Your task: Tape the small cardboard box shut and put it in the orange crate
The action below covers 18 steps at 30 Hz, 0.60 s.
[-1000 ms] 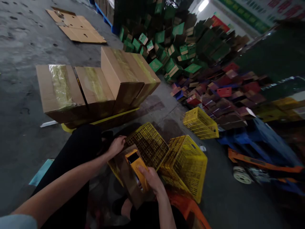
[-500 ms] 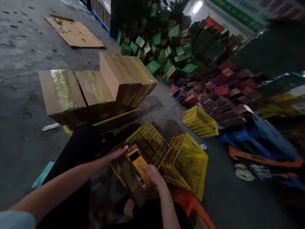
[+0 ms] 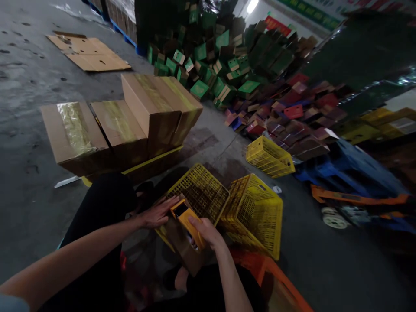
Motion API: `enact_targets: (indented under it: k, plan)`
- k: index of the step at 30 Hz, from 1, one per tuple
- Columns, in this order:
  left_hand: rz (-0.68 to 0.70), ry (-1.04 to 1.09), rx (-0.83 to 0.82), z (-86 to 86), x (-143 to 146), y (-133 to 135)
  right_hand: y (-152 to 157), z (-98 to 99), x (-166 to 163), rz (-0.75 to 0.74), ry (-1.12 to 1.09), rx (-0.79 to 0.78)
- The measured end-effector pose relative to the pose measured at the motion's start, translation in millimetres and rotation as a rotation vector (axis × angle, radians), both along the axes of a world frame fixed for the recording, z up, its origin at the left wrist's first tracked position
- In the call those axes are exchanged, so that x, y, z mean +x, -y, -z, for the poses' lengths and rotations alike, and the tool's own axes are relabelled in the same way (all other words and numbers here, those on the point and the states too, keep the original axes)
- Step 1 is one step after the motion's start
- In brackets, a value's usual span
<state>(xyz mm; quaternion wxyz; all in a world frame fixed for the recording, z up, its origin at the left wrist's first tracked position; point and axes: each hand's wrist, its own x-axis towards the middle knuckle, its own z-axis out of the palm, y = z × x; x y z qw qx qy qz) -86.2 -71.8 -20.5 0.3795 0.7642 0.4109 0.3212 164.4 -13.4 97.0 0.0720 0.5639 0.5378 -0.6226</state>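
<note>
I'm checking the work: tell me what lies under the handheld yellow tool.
Brown cardboard shows beneath the yellow tool; what its body and the right hand cover cannot be seen.

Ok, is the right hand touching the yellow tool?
Touching: the head view shows the right hand gripping the yellow tool, thumb laid over its top.

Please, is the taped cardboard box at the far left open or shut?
Shut: the top of the box lies flat, and shiny yellowish tape runs across it. Its underside is hidden.
</note>
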Motion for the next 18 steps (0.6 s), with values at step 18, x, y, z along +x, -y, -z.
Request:
enact_targets:
  k: [18]
  plan:
    - [-0.068,-0.361,0.119,0.8,8.0,-0.2,4.0,-4.5,8.9,-0.015,-0.001,-0.004]
